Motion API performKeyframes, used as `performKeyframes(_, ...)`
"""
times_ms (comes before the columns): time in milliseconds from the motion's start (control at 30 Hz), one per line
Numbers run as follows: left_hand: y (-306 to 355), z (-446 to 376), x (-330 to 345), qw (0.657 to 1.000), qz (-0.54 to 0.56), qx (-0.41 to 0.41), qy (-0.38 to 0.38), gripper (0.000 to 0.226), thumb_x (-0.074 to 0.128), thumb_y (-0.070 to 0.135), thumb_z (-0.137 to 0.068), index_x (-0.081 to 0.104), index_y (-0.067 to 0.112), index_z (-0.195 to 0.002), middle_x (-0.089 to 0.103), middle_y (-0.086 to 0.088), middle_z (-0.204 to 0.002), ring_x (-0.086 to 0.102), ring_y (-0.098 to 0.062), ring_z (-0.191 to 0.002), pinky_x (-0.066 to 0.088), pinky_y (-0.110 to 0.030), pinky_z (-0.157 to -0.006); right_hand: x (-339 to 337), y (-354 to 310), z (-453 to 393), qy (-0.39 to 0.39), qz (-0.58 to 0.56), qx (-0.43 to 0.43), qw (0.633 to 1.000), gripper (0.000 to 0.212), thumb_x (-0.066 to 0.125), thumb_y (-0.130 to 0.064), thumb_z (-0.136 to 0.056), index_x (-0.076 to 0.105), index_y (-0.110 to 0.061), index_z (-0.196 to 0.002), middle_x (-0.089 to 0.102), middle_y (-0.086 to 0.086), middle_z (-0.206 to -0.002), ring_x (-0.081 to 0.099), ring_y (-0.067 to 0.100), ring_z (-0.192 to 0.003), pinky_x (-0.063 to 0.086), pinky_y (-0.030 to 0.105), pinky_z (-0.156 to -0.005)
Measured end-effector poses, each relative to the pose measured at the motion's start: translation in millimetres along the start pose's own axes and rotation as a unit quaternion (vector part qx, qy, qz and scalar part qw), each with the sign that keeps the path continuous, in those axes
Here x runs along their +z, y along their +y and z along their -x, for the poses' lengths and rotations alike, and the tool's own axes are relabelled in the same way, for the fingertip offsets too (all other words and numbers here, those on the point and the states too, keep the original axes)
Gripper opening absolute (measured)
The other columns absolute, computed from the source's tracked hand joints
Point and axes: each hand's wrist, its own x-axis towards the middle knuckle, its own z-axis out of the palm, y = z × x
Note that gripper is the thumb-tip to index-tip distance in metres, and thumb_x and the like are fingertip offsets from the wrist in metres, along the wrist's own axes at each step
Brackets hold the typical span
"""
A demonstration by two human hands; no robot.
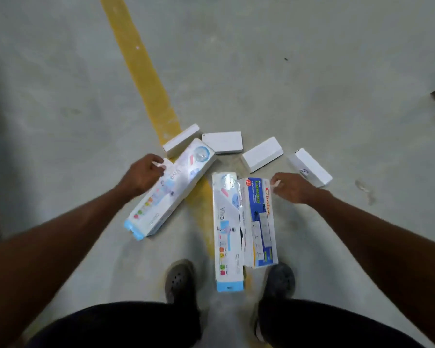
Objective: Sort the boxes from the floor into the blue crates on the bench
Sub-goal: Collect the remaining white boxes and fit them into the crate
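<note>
Seven boxes lie on the floor point(312, 84), none in a crate yet; nearest, between the shoes point(180, 277), lie an upright Viva box point(227, 229) and a Choice box point(260, 222) touching side by side. The left hand point(142, 175) curls its grip on the upper edge of a tilted Viva box point(172, 187), while the right hand point(293, 188) pinches the Choice box's far corner. Beyond sit four small white boxes point(261, 154); lifting long cartons by one end risks them swinging or slipping free.
</note>
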Motion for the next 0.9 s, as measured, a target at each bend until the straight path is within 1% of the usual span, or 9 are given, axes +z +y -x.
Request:
performKeyframes(133,-55.9,-95.1,24.3,0.988,-0.150,0.025,0.005,0.043,0.058,0.033,-0.102,0.050,0.009,-0.137,0.069,-0.019,-0.120,0.064,-0.035,-0.106,0.046,-0.034,-0.087,9.0,65.9,-86.3,0.037,0.061,-0.020,0.997,0.010,0.067,-0.012,-0.095,0.065,-0.013,-0.105,0.067,0.009,-0.100,0.066,0.034,-0.099,0.048,0.037,-0.090)
performKeyframes(233,-78.7,-143.5,34.5,0.964,-0.264,0.031,-0.017,0.062,0.064,0.027,-0.099,0.033,0.013,-0.152,0.053,-0.021,-0.142,0.059,-0.036,-0.119,0.050,-0.042,-0.097,8.4,94.3,-126.6,0.027,0.142,-0.037,0.989,0.021,0.065,-0.017,-0.096,0.065,-0.013,-0.117,0.069,0.009,-0.101,0.065,0.033,-0.105,0.046,0.035,-0.091)
performKeyframes(300,-92.3,-165.5,36.1,0.932,-0.356,0.052,-0.037,0.076,0.072,0.024,-0.092,0.028,0.018,-0.153,0.049,-0.018,-0.146,0.059,-0.033,-0.120,0.053,-0.043,-0.094,3.4,106.1,-142.5,0.030,0.187,-0.062,0.980,0.025,0.062,-0.017,-0.097,0.064,-0.015,-0.122,0.071,0.007,-0.107,0.062,0.025,-0.098,0.043,0.030,-0.086)
performKeyframes(400,-112.7,-181.4,43.3,0.873,-0.475,0.081,-0.079,0.086,0.079,0.030,-0.084,0.027,0.027,-0.152,0.046,-0.005,-0.147,0.053,-0.025,-0.122,0.054,-0.038,-0.087,-4.2,120.6,-154.1,0.067,0.202,-0.118,0.970,0.026,0.062,-0.013,-0.095,0.067,-0.014,-0.121,0.068,-0.002,-0.098,0.054,0.014,-0.081,0.036,0.025,-0.078)
performKeyframes(500,-125.6,-188.2,48.9,0.850,-0.503,0.119,-0.100,0.098,0.081,0.044,-0.077,0.018,0.033,-0.151,0.038,-0.003,-0.152,0.049,-0.025,-0.128,0.054,-0.044,-0.097,-7.8,133.9,-154.8,0.111,0.196,-0.128,0.966,0.026,0.063,-0.014,-0.095,0.068,-0.015,-0.121,0.064,-0.001,-0.101,0.051,0.013,-0.081,0.033,0.024,-0.076)
performKeyframes(600,-134.3,-191.5,53.3,0.828,-0.528,0.164,-0.089,0.118,0.080,0.056,-0.076,0.001,0.028,-0.159,0.015,-0.010,-0.165,0.038,-0.036,-0.141,0.051,-0.048,-0.102,-10.0,139.3,-148.3,0.111,0.226,-0.114,0.961,0.032,0.064,-0.023,-0.095,0.063,-0.023,-0.128,0.063,0.004,-0.121,0.056,0.020,-0.098,0.044,0.033,-0.087)
performKeyframes(700,-131.6,-189.0,66.6,0.806,-0.560,0.166,-0.094,0.122,0.076,0.054,-0.081,-0.010,0.022,-0.161,-0.002,-0.015,-0.168,0.030,-0.043,-0.145,0.051,-0.050,-0.099,-14.9,143.5,-142.6,0.148,0.299,-0.098,0.938,0.048,0.067,-0.030,-0.092,0.057,-0.025,-0.138,0.052,0.007,-0.142,0.051,0.033,-0.121,0.042,0.043,-0.097)
performKeyframes(767,-129.9,-187.0,81.0,0.788,-0.581,0.176,-0.102,0.116,0.068,0.058,-0.085,-0.019,0.027,-0.155,0.000,-0.016,-0.169,0.027,-0.045,-0.146,0.052,-0.049,-0.100,-20.6,144.5,-142.5,0.188,0.324,-0.058,0.925,0.062,0.070,-0.036,-0.088,0.049,-0.027,-0.146,0.042,0.008,-0.151,0.043,0.039,-0.129,0.040,0.049,-0.100)
performKeyframes(900,-124.8,-180.8,110.3,0.760,-0.633,0.135,-0.064,0.098,0.063,0.056,-0.090,0.007,0.021,-0.162,0.008,-0.009,-0.166,0.036,-0.040,-0.134,0.053,-0.042,-0.094,-26.4,161.0,-150.4,0.197,0.249,0.083,0.945,0.096,0.083,-0.047,-0.077,0.027,-0.032,-0.154,0.021,0.010,-0.161,0.034,0.047,-0.138,0.034,0.058,-0.107)
